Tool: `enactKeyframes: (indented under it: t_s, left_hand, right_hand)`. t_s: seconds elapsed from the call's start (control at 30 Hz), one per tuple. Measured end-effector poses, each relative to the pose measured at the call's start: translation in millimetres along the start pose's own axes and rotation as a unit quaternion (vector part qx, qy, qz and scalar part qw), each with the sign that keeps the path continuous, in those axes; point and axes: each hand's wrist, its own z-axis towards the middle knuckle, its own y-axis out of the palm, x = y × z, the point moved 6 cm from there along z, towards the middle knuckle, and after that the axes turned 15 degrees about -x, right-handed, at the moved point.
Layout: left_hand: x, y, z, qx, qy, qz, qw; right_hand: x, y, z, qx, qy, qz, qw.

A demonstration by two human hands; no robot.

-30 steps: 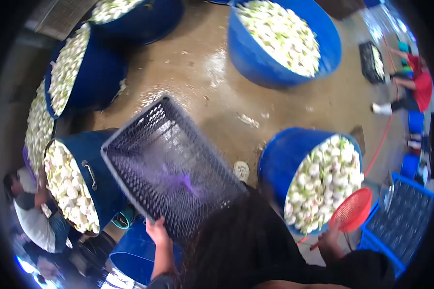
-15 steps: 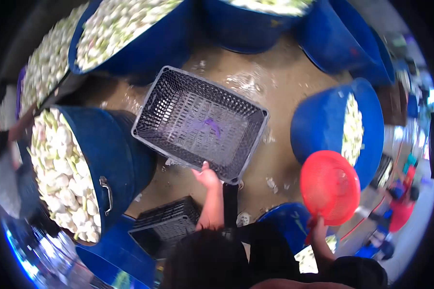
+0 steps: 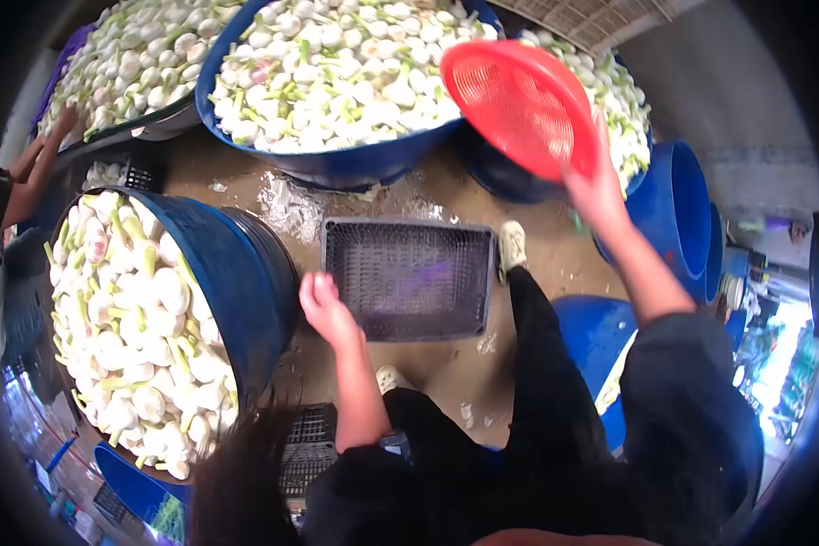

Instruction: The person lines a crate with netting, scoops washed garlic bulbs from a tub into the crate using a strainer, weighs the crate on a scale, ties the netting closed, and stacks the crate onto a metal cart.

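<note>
My right hand (image 3: 591, 187) grips the rim of a red plastic basket (image 3: 519, 105), raised and tilted over the right part of a blue tub (image 3: 337, 162) heaped with white bulbs with green stems. Away from the crate, my left hand (image 3: 326, 305) hangs in the air with nothing in it, its fingers loosely apart. Between my feet and that tub, a dark rectangular crate (image 3: 409, 282) rests on the wet floor, with a purple patch on its bottom. To the left stands another blue tub (image 3: 255, 291) full of the same bulbs.
More bulbs fill a container (image 3: 168, 118) at the upper left, where another person's hands (image 3: 55, 136) reach in. Blue tubs (image 3: 682, 209) stand at the right. A black crate (image 3: 309, 446) lies near my left leg. My shoes (image 3: 512, 246) are beside the crate.
The dark crate has gone from my left hand to the floor. The red basket has risen from the lower right to the heaped tub. The view has turned left.
</note>
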Motion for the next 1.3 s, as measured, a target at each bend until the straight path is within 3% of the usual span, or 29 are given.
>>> enactKeyframes:
  t_s: [0.13,0.17,0.23,0.3,0.33,0.37,0.47,0.5,0.57,0.63,0.67,0.7,0.73,0.77,0.83,0.87,0.9,0.93,0.97,1.0,1.07,1.1,1.13,1.17,1.27,1.3]
  left_hand:
    - [92,125,73,-0.082,0.089,-0.12,0.985]
    - [95,146,99,-0.047,0.059,-0.176,0.981]
    - [94,179,150,0.01,0.019,-0.201,0.979]
    - [72,201,198,0.003,-0.007,-0.22,0.975]
    - [65,199,206,0.156,-0.123,-0.078,0.977]
    - [64,195,203,0.296,-0.239,0.068,0.922]
    - [42,193,227,0.327,-0.278,0.077,0.9]
    - [23,180,238,0.327,-0.271,0.044,0.904]
    - [11,185,252,0.246,-0.114,-0.156,0.95]
    - [-1,181,251,0.268,-0.134,-0.11,0.948]
    - [-12,195,252,0.169,-0.164,-0.211,0.949]
    - [-18,211,252,0.065,-0.187,-0.309,0.93]
    - [-47,208,253,0.065,-0.203,-0.309,0.927]
    - [-70,206,256,0.063,-0.218,-0.308,0.924]
    - [-33,249,232,0.075,-0.206,-0.274,0.937]
    - [-13,256,223,0.131,-0.211,-0.195,0.949]
    - [-2,255,220,0.185,-0.209,-0.116,0.953]
    - [-4,250,230,0.154,-0.094,-0.198,0.963]
    - [2,250,234,0.156,-0.093,-0.202,0.962]
    - [14,248,237,0.169,-0.108,-0.158,0.967]
    - [17,239,244,0.189,-0.127,-0.114,0.967]
    - [14,240,254,0.138,-0.113,-0.147,0.973]
    - [12,244,259,0.085,-0.096,-0.18,0.975]
    - [6,246,255,0.087,-0.1,-0.18,0.975]
    - [18,252,243,0.151,0.053,-0.162,0.974]
    - [21,258,239,0.154,0.056,-0.165,0.973]
  right_hand:
    - [25,26,197,-0.121,0.042,-0.206,0.97]
    - [61,58,242,-0.219,0.106,-0.148,0.959]
    - [37,74,264,-0.386,0.237,-0.155,0.878]
    - [66,91,281,-0.42,0.195,-0.134,0.876]
    - [78,105,298,-0.432,0.143,-0.105,0.884]
    - [101,129,307,-0.429,0.122,-0.159,0.881]
    - [69,152,308,-0.531,0.203,-0.198,0.799]
    - [67,158,310,-0.563,0.224,-0.172,0.776]
    - [121,216,321,-0.514,0.146,-0.147,0.832]
    - [137,251,320,-0.487,0.162,-0.131,0.848]
    - [151,268,322,-0.495,0.158,-0.127,0.845]
    - [168,295,319,-0.574,0.202,-0.016,0.794]
    - [176,315,316,-0.638,0.24,0.095,0.725]
    - [183,324,323,-0.639,0.235,0.099,0.726]
    - [193,316,323,-0.66,0.201,0.126,0.713]
    - [193,302,326,-0.675,0.222,0.201,0.674]
    - [181,285,332,-0.678,0.219,0.196,0.674]
    - [174,272,333,-0.682,0.261,0.206,0.651]
    - [172,262,332,-0.684,0.307,0.218,0.625]
    - [167,258,332,-0.707,0.291,0.234,0.601]
    - [150,259,328,-0.716,0.266,0.264,0.59]
    - [141,264,323,-0.719,0.241,0.297,0.58]
    - [145,278,316,-0.669,0.287,0.294,0.619]
    - [145,274,312,-0.67,0.291,0.294,0.617]
    - [111,250,316,-0.661,0.178,0.334,0.648]
    - [105,239,316,-0.663,0.174,0.331,0.648]
